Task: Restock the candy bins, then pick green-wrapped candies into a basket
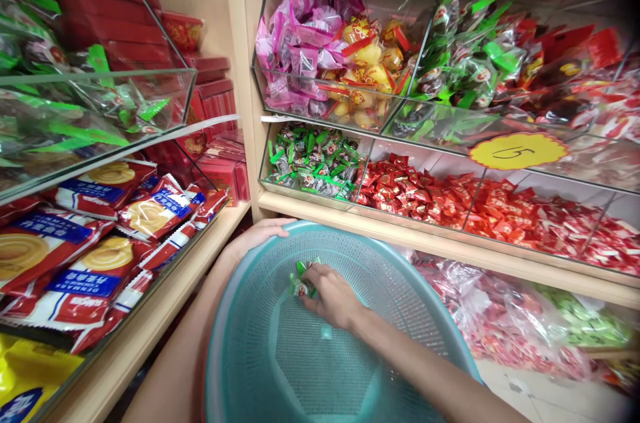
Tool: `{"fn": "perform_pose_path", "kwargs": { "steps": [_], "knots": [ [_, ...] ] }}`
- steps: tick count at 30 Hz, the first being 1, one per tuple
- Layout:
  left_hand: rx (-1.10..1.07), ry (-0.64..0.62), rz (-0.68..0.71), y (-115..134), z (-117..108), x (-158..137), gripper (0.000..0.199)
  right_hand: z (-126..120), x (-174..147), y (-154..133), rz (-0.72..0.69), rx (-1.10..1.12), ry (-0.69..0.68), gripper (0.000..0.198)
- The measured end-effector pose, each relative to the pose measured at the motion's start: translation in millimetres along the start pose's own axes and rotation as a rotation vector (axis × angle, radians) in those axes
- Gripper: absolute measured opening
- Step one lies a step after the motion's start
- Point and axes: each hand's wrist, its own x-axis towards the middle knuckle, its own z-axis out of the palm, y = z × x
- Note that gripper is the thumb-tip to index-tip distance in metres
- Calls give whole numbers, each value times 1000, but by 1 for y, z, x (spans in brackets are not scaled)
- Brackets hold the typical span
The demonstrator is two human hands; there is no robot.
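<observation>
I'm looking down on a wide, round, teal plastic mesh basket (325, 376), tilted and bare across most of its floor. My right hand (333, 293) is down inside it, fingers and thumb mostly curled around a small bunch of green-and-clear wrapped sweets (301, 282); that bunch sits toward the basket's far side, and whether it touches the mesh I can't tell. Over at the basket's far-left rim, my left hand (263, 234) has its fingertips at the lip; the palm is hidden, so how tightly it's closed I can't say. Left of the basket, red, blue and white biscuit packets (90, 270) lie heaped in a clear-sided bin. Right of it, pinkish plastic bags (475, 303) slump low. Just beyond the basket runs a pale wooden shelf (350, 215), carrying more green-wrapped sweets (313, 163) and small red-wrapped sweets (405, 190). Higher beyond the basket, there's a tier of pink-wrapped packets (300, 30) beside yellow-and-red ones (367, 53), and a scalloped yellow tag (519, 150) up to the right.
</observation>
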Motion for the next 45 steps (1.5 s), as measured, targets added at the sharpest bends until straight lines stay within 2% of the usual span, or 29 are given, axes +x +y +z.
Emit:
{"fn": "perform_pose_path", "kwargs": {
  "steps": [5, 9, 13, 17, 20, 23, 26, 28, 34, 39, 42, 45],
  "knots": [
    [-52, 10, -21, -1, 3, 1, 62, 4, 8, -6, 166, 142, 64, 21],
    [-103, -6, -16, -4, 0, 5, 61, 16, 14, -14, 273, 89, 79, 16],
    [-94, -14, -56, -4, -4, 4, 58, 25, 18, -23, 282, -79, 66, 16],
    [-41, -15, -13, -4, -5, 3, 58, 14, 18, -27, 251, -111, 90, 21],
    [-30, 5, -20, -5, -6, 2, 60, -5, 16, -20, 238, -93, 134, 23],
    [20, 24, 17, -5, -6, 0, 62, -20, 12, -3, 284, -91, 129, 24],
    [69, 9, 42, -4, -4, -2, 61, -18, 8, 13, 390, -62, 33, 40],
    [85, 1, 33, -3, -3, -3, 59, -12, 5, 20, 434, -10, -23, 42],
    [42, 2, 18, -1, 0, -1, 59, 3, 3, 20, 392, 94, -90, 30],
    [-89, -75, -58, -2, -2, -2, 64, -6, -6, 20, 346, 62, -136, 35],
    [-119, -55, -66, -5, -5, -7, 67, -23, -27, 29, 294, 89, -57, 38],
    [-112, -32, -58, -8, -8, -13, 66, -41, -58, 53, 272, 7, 140, 37]
  ]
}}
